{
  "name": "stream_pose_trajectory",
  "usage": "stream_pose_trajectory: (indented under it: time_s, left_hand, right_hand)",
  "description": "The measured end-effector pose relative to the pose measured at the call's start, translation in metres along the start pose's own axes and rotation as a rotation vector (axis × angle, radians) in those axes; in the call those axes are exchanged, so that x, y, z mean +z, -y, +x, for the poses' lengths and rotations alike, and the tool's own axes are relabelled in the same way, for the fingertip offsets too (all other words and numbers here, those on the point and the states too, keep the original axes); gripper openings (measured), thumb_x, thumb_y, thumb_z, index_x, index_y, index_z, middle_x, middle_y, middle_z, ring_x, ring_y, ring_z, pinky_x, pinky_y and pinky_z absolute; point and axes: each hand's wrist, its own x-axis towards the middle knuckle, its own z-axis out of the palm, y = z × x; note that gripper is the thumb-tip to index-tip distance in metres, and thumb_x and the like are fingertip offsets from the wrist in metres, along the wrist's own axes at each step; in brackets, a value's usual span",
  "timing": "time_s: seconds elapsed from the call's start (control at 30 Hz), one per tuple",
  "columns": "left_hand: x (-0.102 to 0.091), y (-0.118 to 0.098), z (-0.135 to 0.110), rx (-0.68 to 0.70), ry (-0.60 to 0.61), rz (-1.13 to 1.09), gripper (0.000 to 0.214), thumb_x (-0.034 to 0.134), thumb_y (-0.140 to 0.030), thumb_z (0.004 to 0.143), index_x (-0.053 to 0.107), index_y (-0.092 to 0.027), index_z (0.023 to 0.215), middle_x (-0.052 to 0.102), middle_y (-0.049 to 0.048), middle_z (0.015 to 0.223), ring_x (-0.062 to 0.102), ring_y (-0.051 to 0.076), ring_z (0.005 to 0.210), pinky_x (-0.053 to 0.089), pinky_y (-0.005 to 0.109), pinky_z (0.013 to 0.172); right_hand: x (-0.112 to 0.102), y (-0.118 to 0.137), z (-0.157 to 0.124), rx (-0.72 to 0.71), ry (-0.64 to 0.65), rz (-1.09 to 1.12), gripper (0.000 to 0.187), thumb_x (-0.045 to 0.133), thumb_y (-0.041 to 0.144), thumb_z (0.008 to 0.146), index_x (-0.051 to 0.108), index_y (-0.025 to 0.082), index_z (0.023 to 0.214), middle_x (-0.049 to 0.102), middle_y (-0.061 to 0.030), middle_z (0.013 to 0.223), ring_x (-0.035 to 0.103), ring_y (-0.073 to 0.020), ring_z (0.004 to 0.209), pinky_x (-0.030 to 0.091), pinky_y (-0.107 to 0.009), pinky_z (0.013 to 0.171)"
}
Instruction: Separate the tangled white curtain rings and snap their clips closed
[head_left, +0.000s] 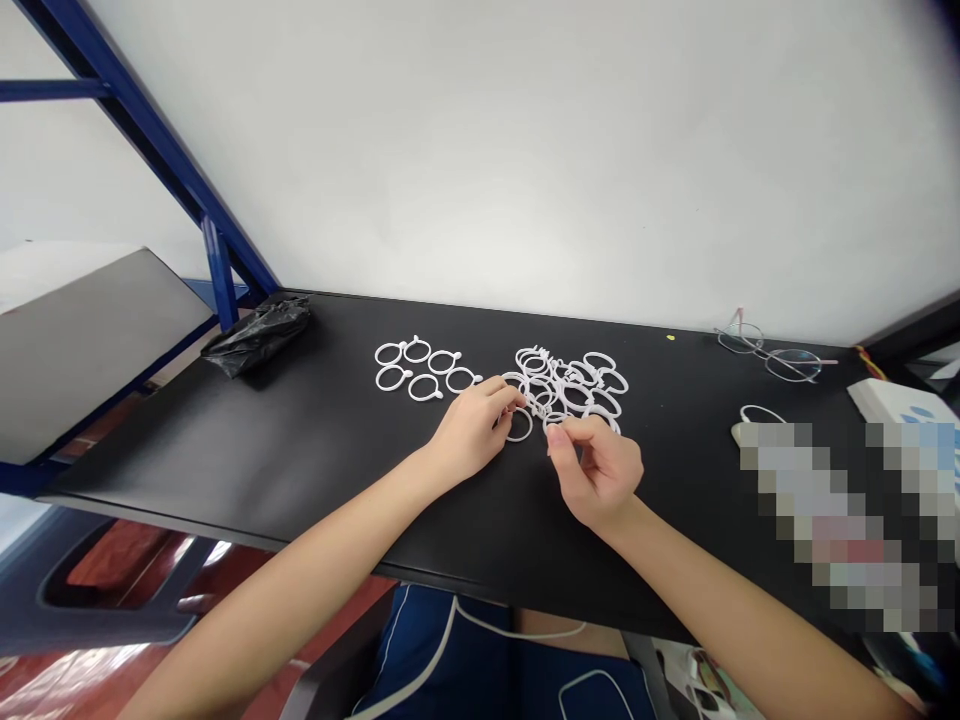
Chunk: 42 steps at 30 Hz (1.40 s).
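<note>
A pile of white curtain rings (576,397) with small eyelets lies on the black table, just beyond my hands. My left hand (474,425) is closed, its thumb and fingertips at a single white ring (530,428) on the near left side of the pile. My right hand (600,470) is curled in a pinch at the pile's near edge. Its thumb and forefinger tips overlap another ring in the view, and what lies between them is hidden. To the left, several separate rings (424,400) lie spread out flat, apart from the pile.
A crumpled black plastic bag (259,335) lies at the table's (322,440) left end, near a blue metal frame (217,265). Eyeglasses (793,366) rest at the back right. A white box (892,405) and a blurred-out object (840,520) are on the right.
</note>
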Motion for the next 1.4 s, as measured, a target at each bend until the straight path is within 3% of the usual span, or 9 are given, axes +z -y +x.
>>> stream_pose_trajectory:
  time_s: [0.2,0.4,0.53,0.63,0.77,0.97,1.13,1.23,1.4]
  left_hand:
    - [-0.004,0.001,0.0,-0.06,0.008,0.124,0.02,0.057,-0.011,0.083,0.061,-0.019,0.1,0.061,0.0057,0.1,0.06,0.021,0.094,0.052,0.034,0.079]
    - [-0.011,0.002,0.001,-0.128,0.068,0.079,0.021,0.055,-0.008,0.084,0.06,-0.018,0.102,0.063,0.0037,0.094,0.063,0.018,0.083,0.052,0.031,0.076]
    - [-0.011,0.001,0.002,-0.105,0.026,0.033,0.026,0.051,-0.002,0.081,0.061,-0.018,0.099,0.063,0.0038,0.093,0.063,0.016,0.08,0.053,0.03,0.074]
    - [-0.012,0.0,0.002,-0.083,-0.046,-0.091,0.024,0.053,-0.001,0.079,0.062,-0.017,0.095,0.065,0.004,0.093,0.064,0.015,0.079,0.054,0.029,0.074]
    - [-0.015,-0.005,0.004,-0.237,-0.055,-0.518,0.019,0.066,-0.012,0.079,0.061,-0.017,0.097,0.069,0.0049,0.096,0.07,0.016,0.081,0.057,0.029,0.076]
    - [-0.022,-0.012,0.009,-0.443,0.018,-1.081,0.049,0.082,-0.021,0.068,0.052,-0.018,0.107,0.07,0.0035,0.086,0.072,0.018,0.076,0.056,0.026,0.065]
    - [-0.025,-0.012,0.01,-0.476,0.031,-1.134,0.039,0.085,-0.027,0.066,0.06,-0.016,0.093,0.068,-0.0009,0.078,0.065,0.011,0.066,0.052,0.021,0.061]
    - [-0.025,-0.01,0.01,-0.456,0.06,-1.08,0.028,0.082,-0.033,0.069,0.063,-0.014,0.08,0.065,-0.0011,0.072,0.064,0.011,0.068,0.052,0.02,0.062]
    - [-0.023,-0.007,0.009,-0.435,0.087,-1.056,0.025,0.078,-0.037,0.073,0.068,-0.014,0.079,0.066,0.0003,0.075,0.063,0.01,0.068,0.053,0.021,0.063]
  right_hand:
    - [0.0,0.0,0.0,0.002,-0.003,-0.012,0.02,0.058,0.014,0.087,0.053,0.02,0.069,0.052,0.0065,0.051,0.045,-0.0065,0.039,0.036,-0.02,0.039]
    - [0.001,0.001,0.002,-0.01,-0.006,-0.01,0.02,0.057,0.013,0.087,0.052,0.021,0.07,0.051,0.0065,0.05,0.045,-0.0066,0.039,0.036,-0.019,0.039]
    - [0.001,0.002,0.003,-0.004,-0.01,-0.014,0.02,0.056,0.014,0.087,0.052,0.021,0.069,0.051,0.0064,0.049,0.045,-0.0072,0.038,0.036,-0.02,0.038]
    - [0.0,0.003,0.003,-0.008,-0.009,-0.009,0.02,0.057,0.013,0.087,0.052,0.021,0.069,0.051,0.0065,0.049,0.045,-0.0069,0.038,0.036,-0.019,0.038]
    - [0.0,0.003,0.003,-0.002,0.001,-0.01,0.02,0.056,0.014,0.088,0.052,0.021,0.069,0.051,0.0063,0.05,0.045,-0.0071,0.038,0.036,-0.02,0.038]
    - [0.004,0.001,0.004,0.08,0.041,0.027,0.012,0.057,0.014,0.087,0.055,0.022,0.078,0.057,0.0057,0.057,0.054,-0.0086,0.045,0.046,-0.02,0.045]
    - [0.008,0.001,0.004,0.168,0.148,0.116,0.021,0.061,0.014,0.085,0.059,0.022,0.105,0.069,0.0011,0.077,0.065,-0.0114,0.06,0.056,-0.024,0.056]
    - [0.008,0.002,0.005,0.179,0.169,0.115,0.027,0.065,0.016,0.084,0.06,0.022,0.11,0.069,0.001,0.077,0.064,-0.0117,0.06,0.056,-0.024,0.055]
    - [0.007,0.003,0.006,0.161,0.137,0.096,0.023,0.062,0.016,0.087,0.063,0.022,0.109,0.072,0.0005,0.077,0.066,-0.0119,0.059,0.057,-0.025,0.055]
